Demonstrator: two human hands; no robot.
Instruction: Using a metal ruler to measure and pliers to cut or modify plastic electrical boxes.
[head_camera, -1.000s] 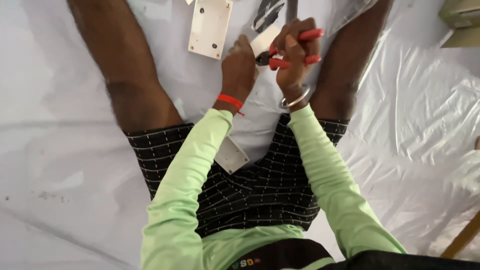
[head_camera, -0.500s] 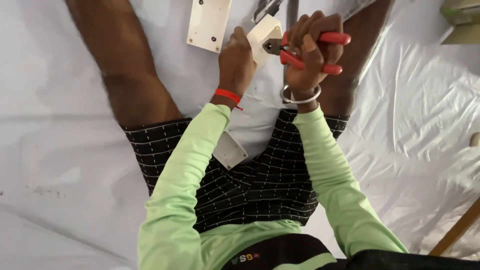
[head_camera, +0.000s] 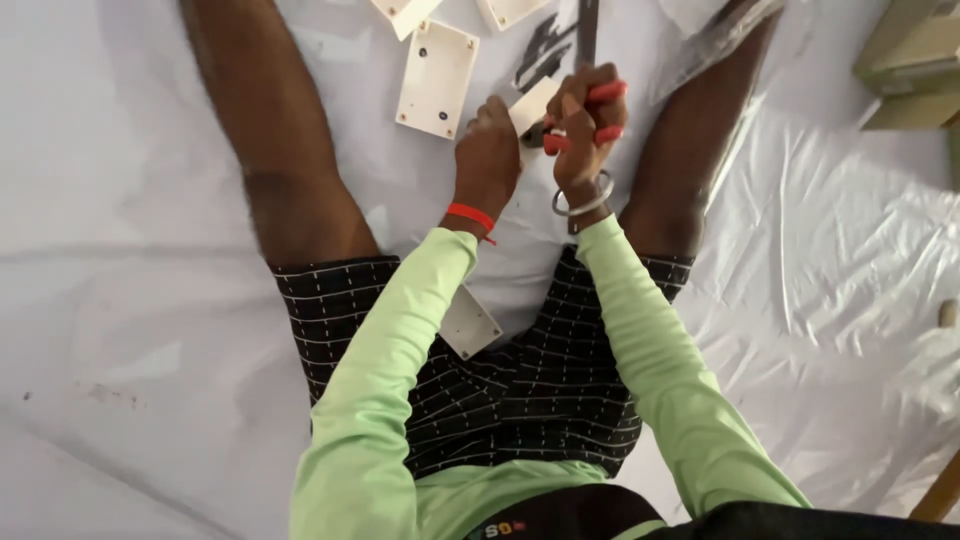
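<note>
Squeezing step now — right hand (head_camera: 585, 125) shut tight on the red-handled pliers (head_camera: 590, 115), left hand (head_camera: 488, 160) pinching the small white plate (head_camera: 530, 105) up above the white sheet (head_camera: 150, 300), between the legs. Next calls for a steady hold and a firm squeeze. Half a second back — both hands a bit higher.

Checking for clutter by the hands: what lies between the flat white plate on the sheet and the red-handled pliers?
In the head view, the left hand and the small white piece it holds lie between the flat white plate and the red-handled pliers.
</note>
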